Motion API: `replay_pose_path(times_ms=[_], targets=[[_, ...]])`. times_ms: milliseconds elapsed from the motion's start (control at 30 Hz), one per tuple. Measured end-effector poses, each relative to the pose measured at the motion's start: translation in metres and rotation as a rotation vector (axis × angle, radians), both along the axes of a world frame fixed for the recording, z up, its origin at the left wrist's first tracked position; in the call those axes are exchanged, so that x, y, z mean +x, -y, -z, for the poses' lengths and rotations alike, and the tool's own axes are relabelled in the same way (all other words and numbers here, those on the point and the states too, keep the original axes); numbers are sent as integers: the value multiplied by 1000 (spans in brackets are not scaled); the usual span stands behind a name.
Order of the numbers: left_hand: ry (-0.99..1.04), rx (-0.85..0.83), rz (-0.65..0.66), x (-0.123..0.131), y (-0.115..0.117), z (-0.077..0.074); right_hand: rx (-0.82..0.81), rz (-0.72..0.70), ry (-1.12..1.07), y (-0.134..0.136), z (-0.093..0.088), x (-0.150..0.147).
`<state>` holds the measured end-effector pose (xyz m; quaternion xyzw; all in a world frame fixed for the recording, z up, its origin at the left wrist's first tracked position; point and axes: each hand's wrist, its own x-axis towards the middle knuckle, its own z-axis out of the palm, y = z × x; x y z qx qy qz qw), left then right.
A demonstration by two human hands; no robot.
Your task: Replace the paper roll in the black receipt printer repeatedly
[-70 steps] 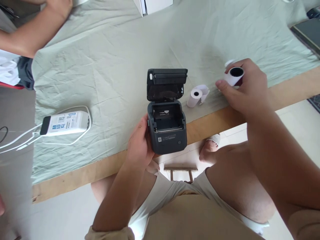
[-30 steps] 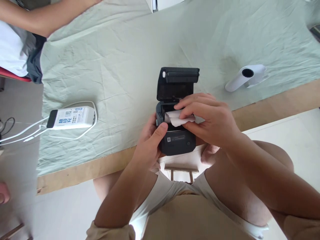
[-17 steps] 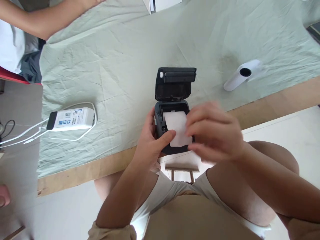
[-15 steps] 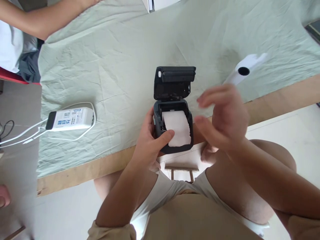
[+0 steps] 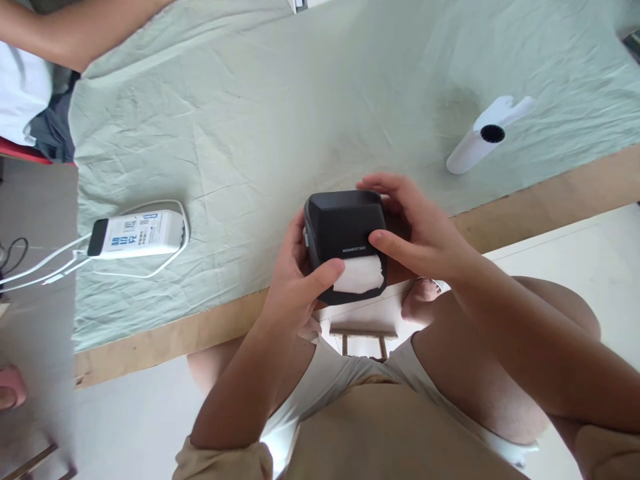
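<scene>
A black label printer is held between my two hands over the table's front edge, its lid down. White paper sticks out from under the lid on the side nearest me. My left hand grips the printer's left side, thumb on the paper. Wrapped round the right side is my right hand, its thumb pressing on the lid and its fingers at the far edge. Most of the left fingers are hidden under the printer.
A white roll of paper with a torn end stands on the green cloth to the right. At left lies a white boxy device with white cables. Another person's arm rests at the upper left.
The printer's raised lid has swung down over its paper compartment. My right hand has moved left from the air beside the printer onto its lid and right side.
</scene>
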<state>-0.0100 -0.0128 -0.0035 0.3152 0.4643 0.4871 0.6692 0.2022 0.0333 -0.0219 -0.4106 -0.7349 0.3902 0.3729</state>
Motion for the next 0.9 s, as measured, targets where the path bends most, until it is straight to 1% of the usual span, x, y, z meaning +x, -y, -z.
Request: replay_pose_path(times_ms=[67,167,400,500,600,667,767,833,900], targets=[[17,-35,20,1,-1,0,-54,-31,-15,-3,2,0],[2,-75,18,1,-2,0,-63,-21,-16,-6,4,-1],[40,-54,12,1,-3,2,-40,-26,21,-5,4,-1],[60,-59,-49,5,-5,2,6,-15,51,-4,3,-2],[45,-115,-158,10,-8,2,100,87,37,-3,5,-2],[35,-168,-234,13,-9,2,120,121,3,-2,6,-2],[54,-190,-270,13,-10,2,60,52,-35,-1,4,-1],[76,-168,-271,12,-10,2,4,5,-45,-1,1,1],[100,-157,-265,10,-10,0,-17,-12,-29,0,-4,3]])
